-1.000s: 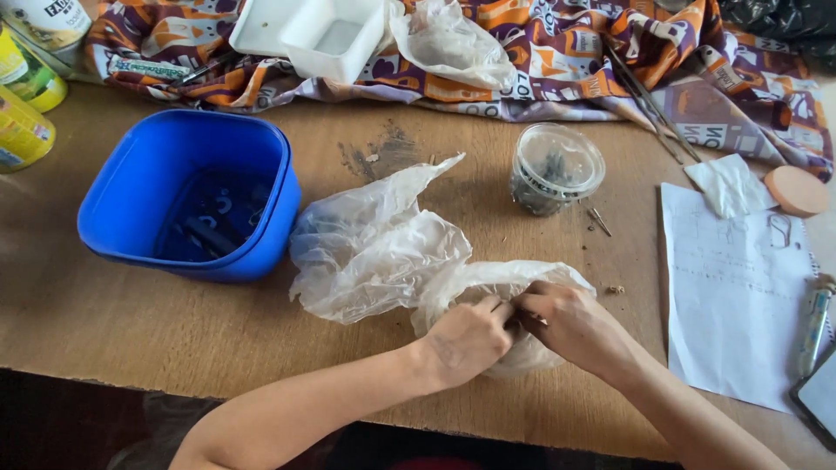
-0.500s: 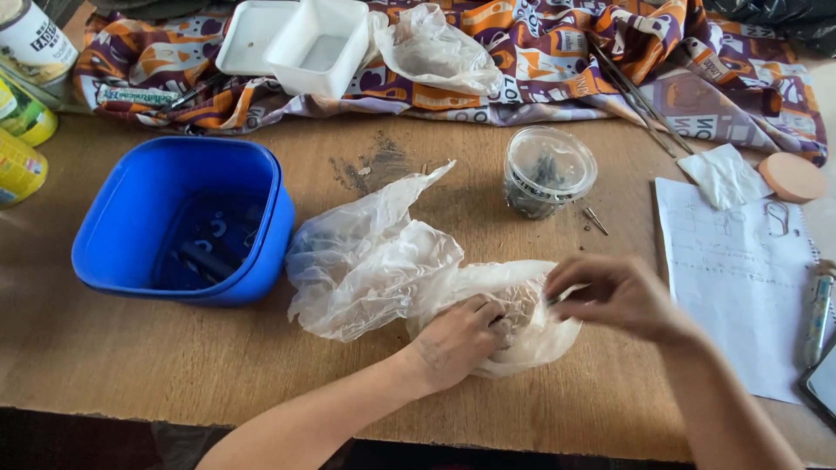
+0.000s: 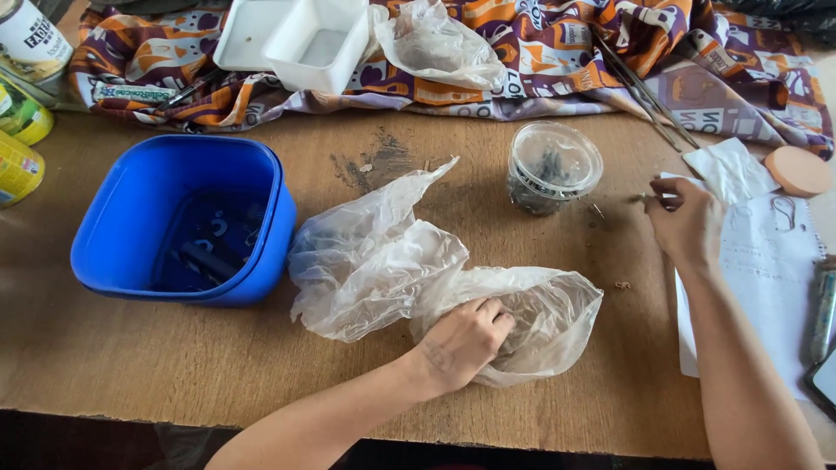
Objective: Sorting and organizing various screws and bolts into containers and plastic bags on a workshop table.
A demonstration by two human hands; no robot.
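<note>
Resting on a clear bag (image 3: 522, 313) near the table's front edge, the left hand (image 3: 466, 341) had its fingers curled and pressed into the plastic, gripping the film rather than lying flat; dark small bits showed dimly through the bag beneath it. A second crumpled bag (image 3: 370, 252) lay touching it on the left, between it and a blue tub (image 3: 178, 218) that held dark metal parts. The right hand (image 3: 688, 222) was well apart from the bags, over toward the right side of the table (image 3: 131, 365), its thumb and fingertips pinched on something small and thin; what it was could not be made out. That hand sat at the edge of a white paper sheet (image 3: 766, 287), just right of a round clear cup (image 3: 553, 167) holding dark bits. A patterned cloth (image 3: 557, 61) ran along the back of the table, with a white tray (image 3: 296, 35) and another bag (image 3: 435, 43) lying on it. A round tan disc (image 3: 799, 171) lay near the paper's far corner.
</note>
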